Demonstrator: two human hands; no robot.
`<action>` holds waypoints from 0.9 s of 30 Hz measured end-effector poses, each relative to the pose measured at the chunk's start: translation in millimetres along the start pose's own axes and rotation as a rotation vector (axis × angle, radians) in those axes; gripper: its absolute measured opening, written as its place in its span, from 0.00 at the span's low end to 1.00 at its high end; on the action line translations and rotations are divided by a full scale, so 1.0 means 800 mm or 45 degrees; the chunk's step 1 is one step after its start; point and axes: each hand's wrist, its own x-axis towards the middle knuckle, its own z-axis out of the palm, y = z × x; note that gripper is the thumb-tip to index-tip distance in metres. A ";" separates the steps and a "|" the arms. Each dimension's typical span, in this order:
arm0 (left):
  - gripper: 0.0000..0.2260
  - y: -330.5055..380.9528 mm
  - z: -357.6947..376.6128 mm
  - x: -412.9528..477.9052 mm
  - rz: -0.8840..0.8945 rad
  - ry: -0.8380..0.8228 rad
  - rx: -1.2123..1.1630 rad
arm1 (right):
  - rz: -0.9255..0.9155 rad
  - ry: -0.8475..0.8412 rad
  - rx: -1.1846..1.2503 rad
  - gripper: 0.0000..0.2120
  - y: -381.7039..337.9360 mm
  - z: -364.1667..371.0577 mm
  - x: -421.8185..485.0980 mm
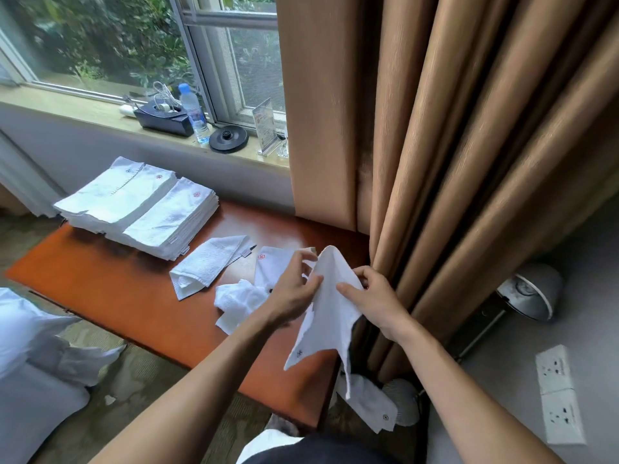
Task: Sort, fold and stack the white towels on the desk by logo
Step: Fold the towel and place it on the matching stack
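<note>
I hold a white towel with a dark logo (326,316) up over the right end of the orange-brown desk (134,289). My left hand (296,289) pinches its left edge and my right hand (375,296) grips its right edge, so it hangs down in a point. Two stacks of folded towels stand at the desk's far left: one with a dark and a red logo on top (114,192), one with a red logo (174,219). A loosely folded towel (207,266), a red-logo towel (273,266) and a crumpled one (239,303) lie in the middle.
Tan curtains (452,162) hang right beside my hands. Another dark-logo towel (371,403) lies low at the desk's right end. The window sill holds a water bottle (194,108), a black box and a kettle base. A lamp (532,293) and sockets sit at right, white bedding (30,363) at left.
</note>
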 end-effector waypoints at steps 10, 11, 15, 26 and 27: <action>0.17 0.001 0.004 -0.030 -0.167 -0.115 -0.109 | -0.078 -0.104 0.212 0.14 0.003 0.019 -0.014; 0.18 -0.002 0.004 -0.033 -0.151 -0.119 -0.122 | -0.090 -0.105 0.213 0.15 0.003 0.018 -0.015; 0.12 -0.007 0.007 -0.038 0.020 -0.011 -0.076 | -0.130 -0.096 0.244 0.11 0.002 0.018 -0.019; 0.02 -0.014 0.003 -0.032 0.134 0.105 0.125 | 0.025 -0.113 0.545 0.09 0.016 0.029 -0.030; 0.02 -0.015 0.004 -0.032 0.157 0.104 0.145 | 0.015 -0.095 0.513 0.10 0.015 0.029 -0.030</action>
